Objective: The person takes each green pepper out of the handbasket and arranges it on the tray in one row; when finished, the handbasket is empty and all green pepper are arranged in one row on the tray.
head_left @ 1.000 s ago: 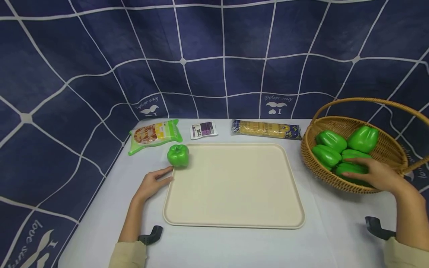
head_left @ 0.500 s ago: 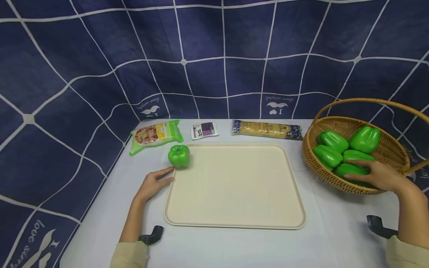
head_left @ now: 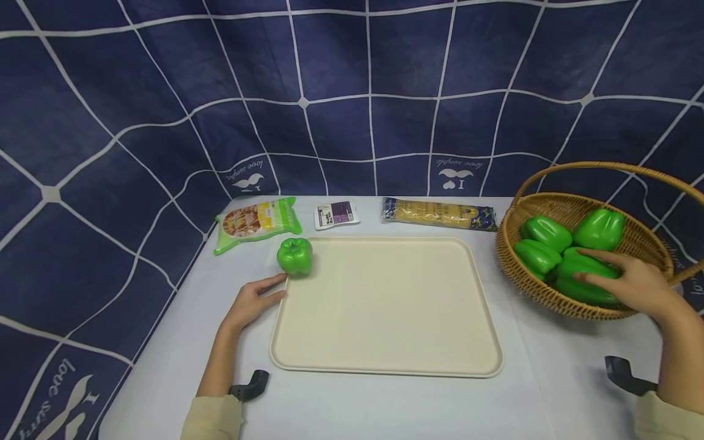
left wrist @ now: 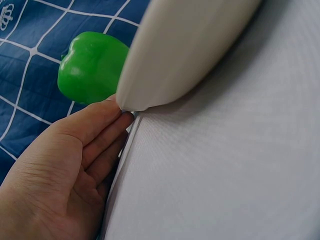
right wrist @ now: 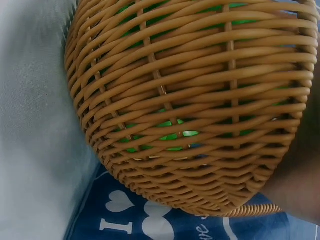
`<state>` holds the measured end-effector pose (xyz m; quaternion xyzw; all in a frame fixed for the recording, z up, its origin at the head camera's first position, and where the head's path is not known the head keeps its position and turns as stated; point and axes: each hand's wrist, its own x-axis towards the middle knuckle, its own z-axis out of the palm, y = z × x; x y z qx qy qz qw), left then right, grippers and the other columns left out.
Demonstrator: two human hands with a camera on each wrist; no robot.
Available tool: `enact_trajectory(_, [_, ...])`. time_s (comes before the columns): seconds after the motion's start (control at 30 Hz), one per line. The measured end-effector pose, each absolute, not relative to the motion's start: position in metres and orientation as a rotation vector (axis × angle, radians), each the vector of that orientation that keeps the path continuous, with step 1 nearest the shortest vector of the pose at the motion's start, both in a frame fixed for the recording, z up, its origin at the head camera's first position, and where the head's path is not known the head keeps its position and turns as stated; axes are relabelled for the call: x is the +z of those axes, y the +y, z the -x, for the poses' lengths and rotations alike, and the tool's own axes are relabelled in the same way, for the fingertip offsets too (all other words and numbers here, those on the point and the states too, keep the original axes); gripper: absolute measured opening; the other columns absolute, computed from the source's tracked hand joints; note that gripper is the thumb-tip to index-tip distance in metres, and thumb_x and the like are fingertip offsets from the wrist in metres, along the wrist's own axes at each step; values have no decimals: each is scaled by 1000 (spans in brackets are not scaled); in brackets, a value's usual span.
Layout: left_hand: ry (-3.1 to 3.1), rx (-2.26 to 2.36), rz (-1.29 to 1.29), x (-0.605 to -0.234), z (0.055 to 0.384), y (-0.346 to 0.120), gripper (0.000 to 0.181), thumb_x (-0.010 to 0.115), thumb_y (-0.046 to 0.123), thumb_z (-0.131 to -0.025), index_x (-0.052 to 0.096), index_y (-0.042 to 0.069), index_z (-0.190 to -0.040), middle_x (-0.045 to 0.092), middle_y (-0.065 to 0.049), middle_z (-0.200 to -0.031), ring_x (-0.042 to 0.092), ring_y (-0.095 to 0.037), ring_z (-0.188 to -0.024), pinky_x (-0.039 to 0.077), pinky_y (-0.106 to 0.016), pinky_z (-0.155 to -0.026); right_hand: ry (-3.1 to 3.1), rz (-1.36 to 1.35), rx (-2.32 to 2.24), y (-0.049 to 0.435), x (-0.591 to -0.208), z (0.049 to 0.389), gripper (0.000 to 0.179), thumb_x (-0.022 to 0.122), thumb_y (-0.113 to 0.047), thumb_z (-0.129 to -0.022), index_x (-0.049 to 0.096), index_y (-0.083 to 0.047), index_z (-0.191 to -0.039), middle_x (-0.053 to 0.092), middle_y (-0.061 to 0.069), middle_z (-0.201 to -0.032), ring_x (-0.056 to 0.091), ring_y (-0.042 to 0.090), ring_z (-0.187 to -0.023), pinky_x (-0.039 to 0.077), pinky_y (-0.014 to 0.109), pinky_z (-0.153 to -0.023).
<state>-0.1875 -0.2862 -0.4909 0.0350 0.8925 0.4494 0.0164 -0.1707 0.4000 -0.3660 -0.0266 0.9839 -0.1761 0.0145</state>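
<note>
In the head view, my right hand [head_left: 640, 282] is inside the wicker basket [head_left: 541, 299], its thumb and fingers on either side of a green bell pepper [head_left: 584, 275]. Several more green bell peppers [head_left: 598, 230] lie around it. In the right wrist view the basket's woven wall [right wrist: 190, 90] hides most of that hand. My left hand [head_left: 250, 302] rests on the table with its fingers extended, tips at the left rim of the beige tray [head_left: 385, 305]. A single green bell pepper [head_left: 295, 256] sits on the tray's far left corner, just beyond those fingertips.
Behind the tray lie a green food bag [head_left: 257, 222], a small white and purple packet [head_left: 337, 214] and a long pack of noodles [head_left: 439, 213]. The basket's tall arched handle [head_left: 610, 165] rises over its far side. A dark checked cloth [head_left: 396, 122] hangs behind.
Inside the basket, my right hand has shifted slightly right, and the green bell pepper between its fingers has turned and risen. My left hand stays at the tray's rim.
</note>
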Motion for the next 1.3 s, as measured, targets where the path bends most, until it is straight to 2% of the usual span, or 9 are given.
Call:
enact_trajectory(0.1, [2778,1394,-110,-491,188,-285,52,69,46,-79,60,22,-124,55,-1,-129,43,-27,-125,30,-51,-105,3112,52,-601,399,-366,169,70,59,-42,-87,38,3,-136,39,42,-121,44,55,-94,36,69,-70])
enact_trajectory(0.2, [2790,1385,-112,-491,189,-285,51,69,45,-79,60,22,-123,55,0,-128,44,-27,-125,31,-51,-104,3113,8,-674,396,-365,168,73,60,-43,-87,32,-1,-141,29,43,-128,33,61,-104,30,73,-73])
enact_trajectory(0.37, [2794,1396,-122,-492,189,-286,50,70,43,-79,60,20,-123,56,-1,-127,44,-27,-124,32,-50,-104,3188,-5,-749,389,-366,170,75,62,-41,-86,29,-6,-144,31,40,-125,34,60,-102,30,72,-71])
enact_trajectory(0.5, [2773,1414,-112,-494,188,-286,49,70,42,-79,60,20,-123,56,-1,-128,44,-27,-125,31,-50,-105,3239,0,-801,384,-367,174,75,64,-40,-85,29,-10,-144,28,40,-131,31,61,-105,27,71,-74])
enact_trajectory(0.63, [2783,1390,-100,-493,188,-286,50,70,43,-79,60,22,-123,56,1,-128,44,-26,-125,31,-50,-105,3242,62,-846,383,-369,177,73,65,-36,-85,30,-7,-143,30,39,-130,31,59,-107,27,69,-74])
enact_trajectory(0.87, [2797,1390,-118,-490,187,-285,50,70,42,-79,60,20,-123,56,-1,-127,45,-27,-124,32,-50,-104,3178,64,-796,385,-367,181,79,65,-39,-85,25,-3,-143,40,38,-116,44,51,-92,40,55,-60])
enact_trajectory(0.97, [2810,1371,-130,-490,187,-286,50,69,43,-80,60,20,-124,56,-1,-128,44,-28,-124,32,-51,-103,3162,69,-751,386,-366,181,84,68,-40,-82,22,-5,-144,41,39,-115,48,51,-89,43,50,-56])
enact_trajectory(1.13, [2816,1358,-128,-491,188,-286,50,69,44,-80,59,21,-124,55,-1,-128,44,-27,-125,32,-52,-103,3172,104,-677,386,-363,180,90,71,-42,-79,21,-14,-147,38,41,-121,47,55,-90,43,56,-56])
enact_trajectory(1.3, [2802,1381,-118,-491,188,-286,50,70,43,-79,60,21,-123,56,0,-128,44,-27,-124,32,-51,-104,3218,107,-713,380,-362,174,87,74,-39,-77,27,-12,-146,36,39,-126,43,53,-93,42,58,-58])
